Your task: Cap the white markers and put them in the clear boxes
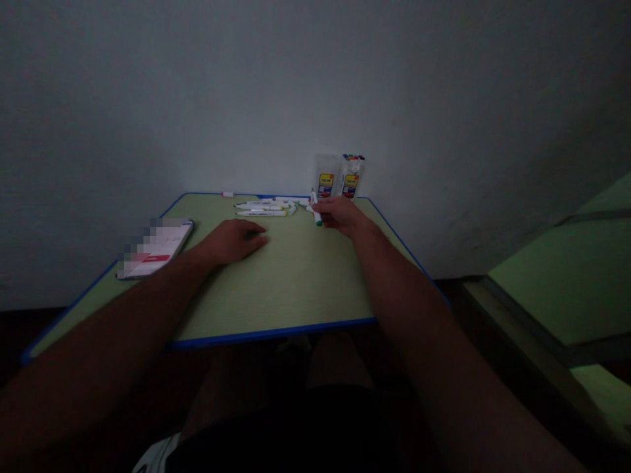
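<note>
My right hand (340, 215) pinches a white marker (316, 213) with a green end, tilted above the back of the table. The green end points down toward me and the other end points up. On the table to the left of the hand lie several white markers (261, 213), some with yellow ends, close together near the back edge. My left hand (235, 240) rests on the tabletop in front of these markers, thumb and fingers apart, with nothing in it.
Two clear plastic marker cases (327, 172) stand against the wall at the back; the right case (351, 179) has several coloured marker ends at its top. A phone or tablet (158, 249) lies at the left. The table (296, 289) has a blue edge.
</note>
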The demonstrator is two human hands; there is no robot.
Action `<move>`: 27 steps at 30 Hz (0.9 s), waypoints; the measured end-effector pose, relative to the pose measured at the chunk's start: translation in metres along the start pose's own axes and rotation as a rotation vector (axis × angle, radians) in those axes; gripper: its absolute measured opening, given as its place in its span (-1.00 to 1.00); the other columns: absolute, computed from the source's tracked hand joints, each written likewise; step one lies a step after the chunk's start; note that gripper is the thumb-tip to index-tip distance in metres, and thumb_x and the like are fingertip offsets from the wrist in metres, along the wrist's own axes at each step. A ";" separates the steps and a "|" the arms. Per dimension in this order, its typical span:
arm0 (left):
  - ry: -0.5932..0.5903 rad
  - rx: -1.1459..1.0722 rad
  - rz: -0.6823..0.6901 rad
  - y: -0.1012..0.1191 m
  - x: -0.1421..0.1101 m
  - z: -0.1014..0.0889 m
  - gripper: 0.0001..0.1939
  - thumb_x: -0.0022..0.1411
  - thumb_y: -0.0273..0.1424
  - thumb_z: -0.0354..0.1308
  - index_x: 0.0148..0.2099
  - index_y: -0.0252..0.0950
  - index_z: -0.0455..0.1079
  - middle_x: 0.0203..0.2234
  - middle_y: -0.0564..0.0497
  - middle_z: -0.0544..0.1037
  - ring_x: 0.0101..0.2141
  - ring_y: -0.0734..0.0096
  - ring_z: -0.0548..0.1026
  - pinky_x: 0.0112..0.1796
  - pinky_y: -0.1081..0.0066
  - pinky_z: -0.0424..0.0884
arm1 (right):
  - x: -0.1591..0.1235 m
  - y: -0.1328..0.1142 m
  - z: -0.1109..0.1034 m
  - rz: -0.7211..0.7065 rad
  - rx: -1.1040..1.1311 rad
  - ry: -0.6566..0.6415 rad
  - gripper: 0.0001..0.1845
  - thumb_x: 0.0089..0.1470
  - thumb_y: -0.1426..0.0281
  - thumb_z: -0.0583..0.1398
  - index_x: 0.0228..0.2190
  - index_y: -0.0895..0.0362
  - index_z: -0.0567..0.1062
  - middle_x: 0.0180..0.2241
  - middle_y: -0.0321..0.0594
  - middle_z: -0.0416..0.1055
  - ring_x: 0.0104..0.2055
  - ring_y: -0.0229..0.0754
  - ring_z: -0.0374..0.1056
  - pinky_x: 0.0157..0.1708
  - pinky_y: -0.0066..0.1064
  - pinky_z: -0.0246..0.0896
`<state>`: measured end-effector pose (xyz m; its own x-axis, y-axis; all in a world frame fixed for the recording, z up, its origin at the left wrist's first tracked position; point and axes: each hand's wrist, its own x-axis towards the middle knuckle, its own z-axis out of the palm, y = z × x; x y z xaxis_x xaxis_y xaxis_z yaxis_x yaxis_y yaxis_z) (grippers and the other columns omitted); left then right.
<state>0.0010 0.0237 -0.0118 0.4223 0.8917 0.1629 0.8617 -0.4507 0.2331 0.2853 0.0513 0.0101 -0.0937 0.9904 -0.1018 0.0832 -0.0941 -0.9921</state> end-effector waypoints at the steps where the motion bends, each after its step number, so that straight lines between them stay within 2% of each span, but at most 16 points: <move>1: -0.001 0.000 -0.002 0.000 0.000 0.000 -0.47 0.28 -0.05 0.07 0.10 -0.27 0.54 0.02 -0.17 0.60 0.03 0.02 0.54 0.07 0.11 0.40 | 0.000 0.001 -0.001 0.004 0.008 -0.003 -0.86 0.13 0.46 0.31 -0.43 0.19 0.47 -0.58 -0.37 0.39 -0.59 -0.42 0.23 -0.58 -0.56 0.13; 13: 0.019 -0.036 -0.006 -0.001 0.000 0.002 -0.48 0.25 -0.05 0.09 0.08 -0.23 0.56 -0.02 -0.15 0.63 -0.02 0.02 0.57 0.04 0.10 0.43 | 0.009 0.013 -0.008 0.068 0.000 0.024 -0.85 0.15 0.45 0.31 -0.43 0.17 0.46 -0.59 -0.37 0.37 -0.60 -0.39 0.25 -0.60 -0.54 0.18; 18: 0.017 -0.054 -0.012 0.001 -0.001 0.001 -0.49 0.25 -0.06 0.09 0.07 -0.24 0.56 -0.02 -0.17 0.62 -0.02 0.01 0.56 0.04 0.07 0.43 | 0.014 0.018 -0.008 0.075 -0.022 0.067 -0.76 0.17 0.41 0.31 -0.49 0.17 0.41 -0.64 -0.40 0.29 -0.66 -0.41 0.14 -0.71 -0.55 0.00; 21: 0.011 -0.049 -0.014 0.002 -0.002 -0.001 -0.49 0.24 -0.06 0.08 0.07 -0.24 0.56 0.00 -0.17 0.61 0.02 -0.01 0.54 0.06 0.06 0.41 | 0.014 0.017 -0.007 0.078 -0.003 0.058 -0.78 0.21 0.42 0.28 -0.47 0.17 0.42 -0.64 -0.39 0.31 -0.67 -0.42 0.15 -0.74 -0.56 -0.10; 27: -0.002 -0.020 -0.017 0.001 -0.002 -0.002 -0.48 0.26 -0.05 0.06 0.08 -0.24 0.55 0.03 -0.14 0.60 0.04 0.00 0.54 0.09 0.09 0.40 | 0.011 0.013 -0.005 0.050 0.002 0.020 -0.79 0.25 0.41 0.24 -0.45 0.16 0.42 -0.65 -0.40 0.33 -0.68 -0.42 0.17 -0.73 -0.56 -0.05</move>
<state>0.0002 0.0214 -0.0104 0.4085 0.8992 0.1569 0.8628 -0.4364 0.2551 0.2907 0.0619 -0.0039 -0.0695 0.9863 -0.1498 0.0849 -0.1438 -0.9860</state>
